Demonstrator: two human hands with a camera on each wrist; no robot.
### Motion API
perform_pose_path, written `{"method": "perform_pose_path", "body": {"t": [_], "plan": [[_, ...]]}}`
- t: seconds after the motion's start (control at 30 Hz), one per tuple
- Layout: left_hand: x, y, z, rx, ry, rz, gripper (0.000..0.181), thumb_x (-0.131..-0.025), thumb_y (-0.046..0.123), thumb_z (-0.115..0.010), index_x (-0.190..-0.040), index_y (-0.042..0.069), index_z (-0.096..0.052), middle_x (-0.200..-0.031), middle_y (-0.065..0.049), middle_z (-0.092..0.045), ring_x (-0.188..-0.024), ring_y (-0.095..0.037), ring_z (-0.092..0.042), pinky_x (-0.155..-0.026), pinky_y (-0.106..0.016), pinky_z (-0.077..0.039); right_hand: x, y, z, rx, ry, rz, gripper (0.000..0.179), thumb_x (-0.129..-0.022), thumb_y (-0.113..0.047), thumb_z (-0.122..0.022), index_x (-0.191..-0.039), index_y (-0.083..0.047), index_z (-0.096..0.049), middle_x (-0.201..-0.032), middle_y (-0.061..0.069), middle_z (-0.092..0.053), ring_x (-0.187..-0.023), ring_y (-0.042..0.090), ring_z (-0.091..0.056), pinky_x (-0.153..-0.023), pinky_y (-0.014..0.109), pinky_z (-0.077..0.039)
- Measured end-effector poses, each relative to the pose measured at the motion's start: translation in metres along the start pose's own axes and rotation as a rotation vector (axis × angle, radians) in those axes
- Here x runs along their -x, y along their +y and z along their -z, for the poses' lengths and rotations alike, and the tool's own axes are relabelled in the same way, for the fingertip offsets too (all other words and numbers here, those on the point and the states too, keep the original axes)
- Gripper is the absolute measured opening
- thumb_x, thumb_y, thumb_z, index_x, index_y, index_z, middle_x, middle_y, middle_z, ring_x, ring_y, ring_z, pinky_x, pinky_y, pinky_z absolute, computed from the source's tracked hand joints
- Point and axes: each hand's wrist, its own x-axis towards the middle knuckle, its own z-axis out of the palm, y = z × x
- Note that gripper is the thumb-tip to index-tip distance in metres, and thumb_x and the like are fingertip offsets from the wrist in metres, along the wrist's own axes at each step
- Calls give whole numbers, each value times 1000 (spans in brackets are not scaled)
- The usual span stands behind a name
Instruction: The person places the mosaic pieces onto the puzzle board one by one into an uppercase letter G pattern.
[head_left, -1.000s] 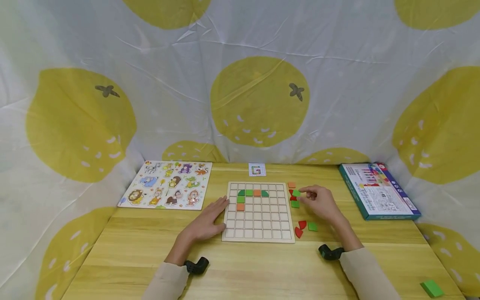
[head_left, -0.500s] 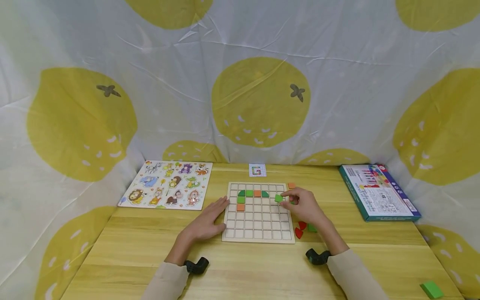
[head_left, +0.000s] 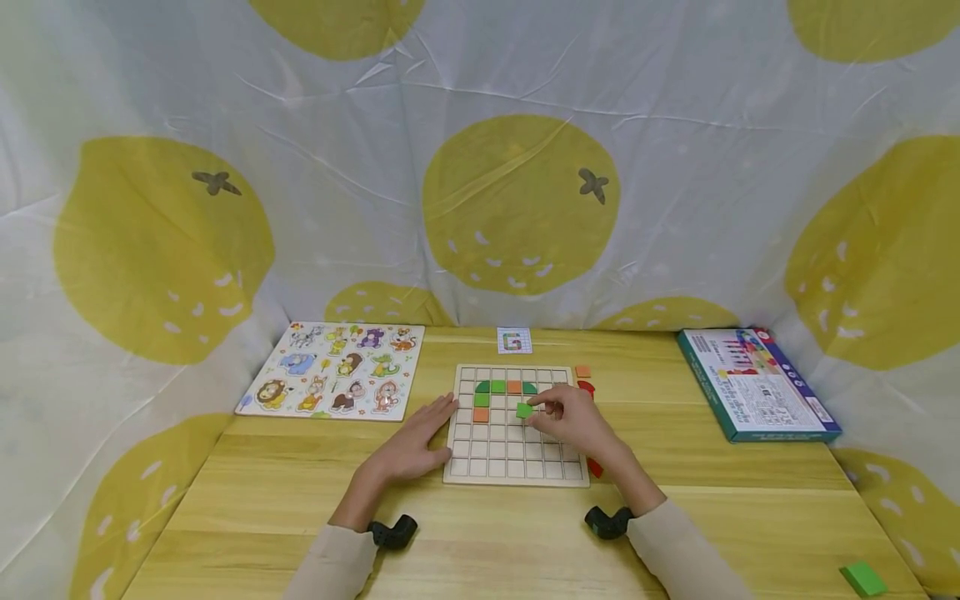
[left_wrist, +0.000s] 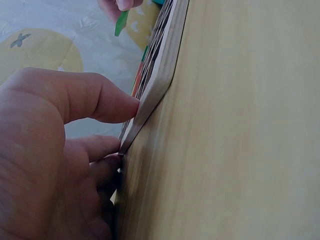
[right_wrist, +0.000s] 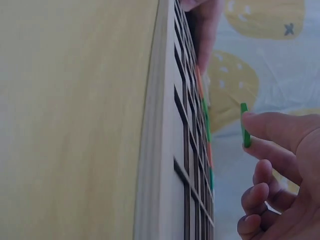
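A wooden grid board point(head_left: 517, 472) lies on the table, with green and orange square tiles and dark green rounded tiles set in its upper left and upper middle cells. My right hand point(head_left: 576, 421) pinches a green square tile point(head_left: 524, 410) between thumb and finger. In the right wrist view that tile point(right_wrist: 245, 125) is held above the board, apart from its surface. My left hand point(head_left: 408, 446) rests against the board's left edge, fingers fairly straight. In the left wrist view the thumb point(left_wrist: 107, 100) touches the edge of the board.
A small pattern card point(head_left: 514, 340) lies behind the board. On the left is an animal puzzle point(head_left: 330, 371); a flat box point(head_left: 757, 383) sits at the right. An orange tile point(head_left: 583, 372) and red pieces point(head_left: 587, 387) lie right of the board. A green block point(head_left: 863, 578) is at front right.
My right hand has carried the green square tile leftward from the loose pieces to over the board's middle. My left hand has stayed at the board's edge.
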Motion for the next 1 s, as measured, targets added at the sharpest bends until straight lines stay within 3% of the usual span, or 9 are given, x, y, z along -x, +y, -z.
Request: {"method": "perform_pose_path", "body": {"t": [0.2,0.43,1.0], "plan": [[0,-4,-3,-10,9,-15,81,-92,25,-57,-164,8,-26,-173,-9,-19,-161,-30,-16,-130,-50,-15,-6,-5,-21,25,-42,50,20,-88,-23,-81,-106,-15,-81,-81,-3,-57,-71,13,-47,-62,24,-40],[-1,-3,-3,1,12,-10,80,-93,26,-57,-164,10,-26,-173,-7,-19,-161,-30,-16,-130,-50,-15,-13,-15,-41,39,-78,36,22,-86,-24,-83,-106,-16,-81,-78,-5,-58,-73,13,-50,-64,24,-42],[-1,-3,-3,-4,6,-8,78,-96,25,-57,-165,10,-24,-174,-6,-17,-161,-30,-15,-130,-52,-16,-18,-25,-61,99,-102,25,23,-86,-24,-82,-108,-16,-81,-76,-4,-58,-74,12,-51,-63,24,-42]]}}
